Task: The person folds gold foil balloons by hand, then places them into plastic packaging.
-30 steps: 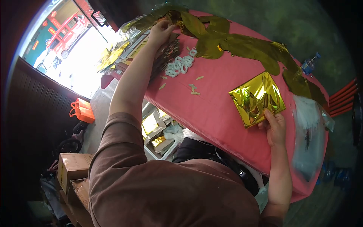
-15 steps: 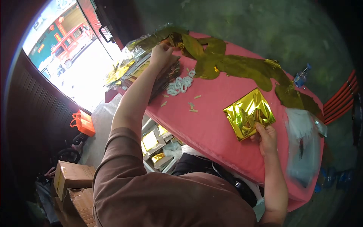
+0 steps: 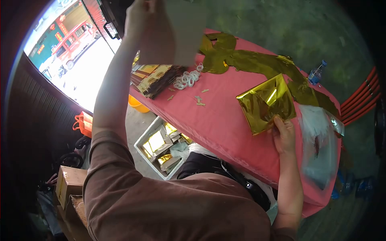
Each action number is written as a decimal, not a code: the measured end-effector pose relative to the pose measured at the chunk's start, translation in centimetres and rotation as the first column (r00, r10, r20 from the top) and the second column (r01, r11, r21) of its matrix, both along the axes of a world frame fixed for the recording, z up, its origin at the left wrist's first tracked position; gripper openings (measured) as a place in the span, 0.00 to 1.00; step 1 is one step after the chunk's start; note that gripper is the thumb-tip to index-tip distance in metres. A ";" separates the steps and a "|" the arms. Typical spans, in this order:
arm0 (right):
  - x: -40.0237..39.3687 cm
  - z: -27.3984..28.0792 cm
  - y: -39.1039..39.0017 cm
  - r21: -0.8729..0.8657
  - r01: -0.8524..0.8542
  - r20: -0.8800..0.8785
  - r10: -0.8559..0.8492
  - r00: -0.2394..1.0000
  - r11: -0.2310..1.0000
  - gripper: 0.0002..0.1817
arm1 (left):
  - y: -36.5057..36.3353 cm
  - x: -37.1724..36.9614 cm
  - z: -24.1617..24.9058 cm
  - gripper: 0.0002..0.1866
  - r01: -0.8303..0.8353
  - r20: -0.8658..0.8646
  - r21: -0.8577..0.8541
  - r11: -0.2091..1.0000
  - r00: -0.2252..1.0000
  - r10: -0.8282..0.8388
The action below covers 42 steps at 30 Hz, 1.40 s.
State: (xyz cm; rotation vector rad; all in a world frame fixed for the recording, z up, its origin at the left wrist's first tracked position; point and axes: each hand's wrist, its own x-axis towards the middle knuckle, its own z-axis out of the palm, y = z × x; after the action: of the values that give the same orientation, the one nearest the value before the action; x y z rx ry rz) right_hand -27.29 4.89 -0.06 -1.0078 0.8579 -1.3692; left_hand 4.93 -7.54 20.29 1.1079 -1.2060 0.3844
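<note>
My left hand point(image 3: 138, 20) is raised at the top of the view, fingers closed on a flat sheet point(image 3: 177, 34) that looks brownish grey and blurred. Over the right part of the pink table point(image 3: 201, 124), my right hand point(image 3: 283, 134) pinches the lower edge of a shiny gold foil packet point(image 3: 267, 104). Below the sheet lie a stack of patterned cards point(image 3: 157, 80), a pile of white rings point(image 3: 187, 79) and a few small pale pieces point(image 3: 200, 101). Flat gold foil shapes point(image 3: 257, 62) stretch along the far edge.
Clear plastic bags point(image 3: 319, 148) lie at the table's right end, near a small bottle point(image 3: 317, 73). On the floor are a grey crate point(image 3: 167, 172) of packets, a yellow basin point(image 3: 138, 105), an orange bag point(image 3: 84, 122) and cardboard boxes point(image 3: 72, 184). Red chair slats point(image 3: 362, 98) stand at right.
My left hand has risen from the cards and foil at the table's far left, now with a sheet in it. The gold packet in my right hand has shifted slightly up and is tilted differently.
</note>
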 end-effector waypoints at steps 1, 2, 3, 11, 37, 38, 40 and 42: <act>-0.3 0.1 0.2 -0.017 -0.052 0.058 0.053 0.997 0.998 0.08 | 0.1 -0.5 -0.4 0.11 -0.023 0.018 0.027 0.999 1.000 0.022; -0.4 0.2 0.3 -0.014 -0.047 0.057 0.048 0.997 0.999 0.08 | -1.2 1.0 -1.5 0.13 0.121 0.107 0.143 0.982 0.985 -0.136; -0.5 0.4 0.4 -0.034 -0.110 0.075 0.113 0.991 0.993 0.07 | -3.1 2.4 -3.4 0.16 0.249 0.173 0.271 0.930 0.938 -0.302; 0.2 0.1 0.5 0.014 -0.298 -0.283 0.290 0.914 0.954 0.08 | -3.3 -5.0 -16.2 0.13 0.602 -0.330 0.743 0.292 0.709 -0.623; -0.5 -0.4 -0.4 0.087 -0.200 -0.098 0.208 0.973 0.976 0.12 | -9.8 0.2 -19.8 0.08 -0.264 0.460 0.871 0.415 0.735 -0.498; -0.4 -0.2 -0.4 0.089 -0.163 -0.091 0.171 0.981 0.983 0.12 | -9.5 0.4 -19.7 0.10 -0.235 0.466 0.860 0.452 0.721 -0.512; -0.5 0.0 -0.5 0.088 -0.154 -0.047 0.159 0.986 0.984 0.11 | -8.8 0.7 -19.0 0.12 -0.205 0.474 0.848 0.488 0.705 -0.528; -0.9 -0.1 -0.5 0.101 -0.121 0.012 0.120 0.993 0.988 0.09 | -8.5 0.8 -18.1 0.12 -0.051 0.358 0.827 0.560 0.816 -0.454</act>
State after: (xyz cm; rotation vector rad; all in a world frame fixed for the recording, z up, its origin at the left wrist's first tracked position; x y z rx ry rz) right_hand -28.16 4.37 -0.15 -0.9608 0.8399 -1.2142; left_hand 5.69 -16.05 2.21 1.6753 -2.1425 -0.1192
